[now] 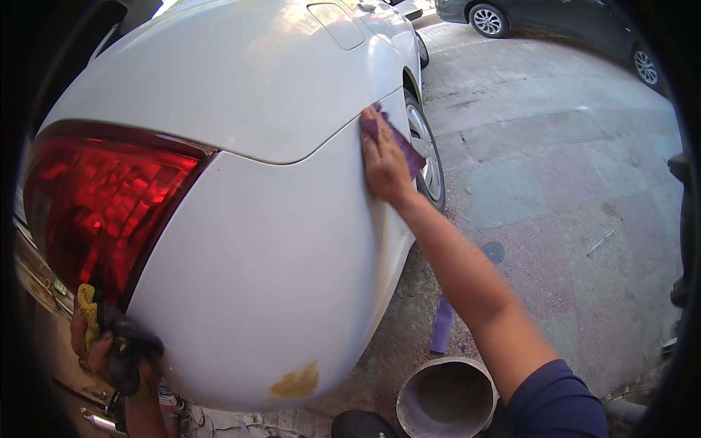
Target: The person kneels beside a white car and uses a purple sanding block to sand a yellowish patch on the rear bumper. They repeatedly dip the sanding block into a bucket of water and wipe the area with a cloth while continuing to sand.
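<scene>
My right hand (383, 164) lies flat, fingers stretched up, against the white rear bumper (257, 235) of a car, close to the wheel arch. Under its palm and fingers is a purple abrasive sheet (412, 156), one corner jutting out toward the rear wheel (427, 142). My left hand (98, 350) is closed around a dark hand tool (128, 350) below the red tail light (115, 202). A yellow cloth-like piece (87, 309) is in that hand too; the tool's exact kind is unclear. A tan filler-like patch (296, 381) marks the lower bumper.
An upright round bucket-like container (402, 408) stands below my right arm. A purple strip (441, 326) and a grey disc (493, 252) lie on the paved ground (547, 219). A dark car (547, 19) is parked at the upper right.
</scene>
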Demonstrator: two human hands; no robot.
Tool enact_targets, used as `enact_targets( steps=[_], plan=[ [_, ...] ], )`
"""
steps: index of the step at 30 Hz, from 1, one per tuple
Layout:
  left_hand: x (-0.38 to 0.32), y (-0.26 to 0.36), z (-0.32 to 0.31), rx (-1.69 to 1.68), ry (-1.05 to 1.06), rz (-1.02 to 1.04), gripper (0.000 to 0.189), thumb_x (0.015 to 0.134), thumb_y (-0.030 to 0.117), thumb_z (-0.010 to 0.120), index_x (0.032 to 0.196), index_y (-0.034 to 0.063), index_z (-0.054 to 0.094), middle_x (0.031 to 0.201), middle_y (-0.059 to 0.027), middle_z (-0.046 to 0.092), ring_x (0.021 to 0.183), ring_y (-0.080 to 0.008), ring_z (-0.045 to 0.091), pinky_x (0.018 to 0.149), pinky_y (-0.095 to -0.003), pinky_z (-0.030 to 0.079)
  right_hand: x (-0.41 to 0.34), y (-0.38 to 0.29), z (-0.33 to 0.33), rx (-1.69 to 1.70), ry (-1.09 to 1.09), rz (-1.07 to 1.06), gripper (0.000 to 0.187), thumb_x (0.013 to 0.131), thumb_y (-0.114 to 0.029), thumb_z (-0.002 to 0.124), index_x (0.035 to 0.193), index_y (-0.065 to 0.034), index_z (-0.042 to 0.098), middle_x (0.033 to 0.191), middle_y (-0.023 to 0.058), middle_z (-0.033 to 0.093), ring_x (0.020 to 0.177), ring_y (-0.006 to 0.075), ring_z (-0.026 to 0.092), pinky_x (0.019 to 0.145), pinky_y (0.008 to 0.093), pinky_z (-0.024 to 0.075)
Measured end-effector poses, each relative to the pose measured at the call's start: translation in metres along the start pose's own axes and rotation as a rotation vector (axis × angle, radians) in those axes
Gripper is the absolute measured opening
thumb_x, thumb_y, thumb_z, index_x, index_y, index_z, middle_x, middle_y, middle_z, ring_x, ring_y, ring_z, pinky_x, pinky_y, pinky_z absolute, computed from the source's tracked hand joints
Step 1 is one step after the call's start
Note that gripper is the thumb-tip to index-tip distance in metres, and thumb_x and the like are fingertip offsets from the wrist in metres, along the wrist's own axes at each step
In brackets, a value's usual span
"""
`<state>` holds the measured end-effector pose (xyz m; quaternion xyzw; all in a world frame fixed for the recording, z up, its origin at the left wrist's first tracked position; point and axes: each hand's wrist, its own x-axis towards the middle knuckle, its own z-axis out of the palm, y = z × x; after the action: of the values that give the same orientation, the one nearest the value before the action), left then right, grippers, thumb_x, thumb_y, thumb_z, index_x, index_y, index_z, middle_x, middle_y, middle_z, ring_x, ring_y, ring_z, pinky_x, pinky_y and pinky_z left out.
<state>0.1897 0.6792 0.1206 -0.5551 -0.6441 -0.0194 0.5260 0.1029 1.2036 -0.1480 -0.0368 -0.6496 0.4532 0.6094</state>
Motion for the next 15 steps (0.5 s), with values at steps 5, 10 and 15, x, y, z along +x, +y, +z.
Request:
enact_targets(
  steps=[5,10,15],
  plan=[
    [-0.006,-0.003,0.013,0.083,0.027,0.025,0.053,0.106,0.039,0.073,0.142,0.0125,0.045,0.168,-0.0303,0.041,0.152,-0.0476,0.051,0.122,-0.0569,0.053,0.093,0.094,-0.033,-0.23,0.056,0.148,0.067,0.118,-0.037,0.047,0.17,0.0051,0.044,0.176,0.0308,0.043,0.167,0.0427,0.036,0.139,0.0448,0.0258],
    [-0.035,-0.008,-0.017,0.192,0.011,-0.057,0.057,0.111,0.05,0.066,0.145,0.0082,0.045,0.157,-0.0259,0.049,0.145,-0.043,0.056,0.119,-0.0553,0.056,0.108,0.106,-0.019,-0.114,-0.057,0.535,0.074,0.118,-0.045,0.044,0.168,0.0095,0.045,0.171,0.034,0.049,0.165,0.0453,0.042,0.137,0.0421,0.03],
    [-0.044,-0.018,-0.001,0.136,0.078,-0.047,0.058,0.109,0.047,0.07,0.146,0.0081,0.046,0.157,-0.0251,0.049,0.144,-0.0417,0.057,0.119,-0.0546,0.055,0.158,0.169,-0.064,-0.009,-0.047,0.546,0.073,0.118,-0.051,0.044,0.161,0.0073,0.056,0.159,0.0229,0.064,0.143,0.0309,0.061,0.123,0.0395,0.0435]
  ],
)
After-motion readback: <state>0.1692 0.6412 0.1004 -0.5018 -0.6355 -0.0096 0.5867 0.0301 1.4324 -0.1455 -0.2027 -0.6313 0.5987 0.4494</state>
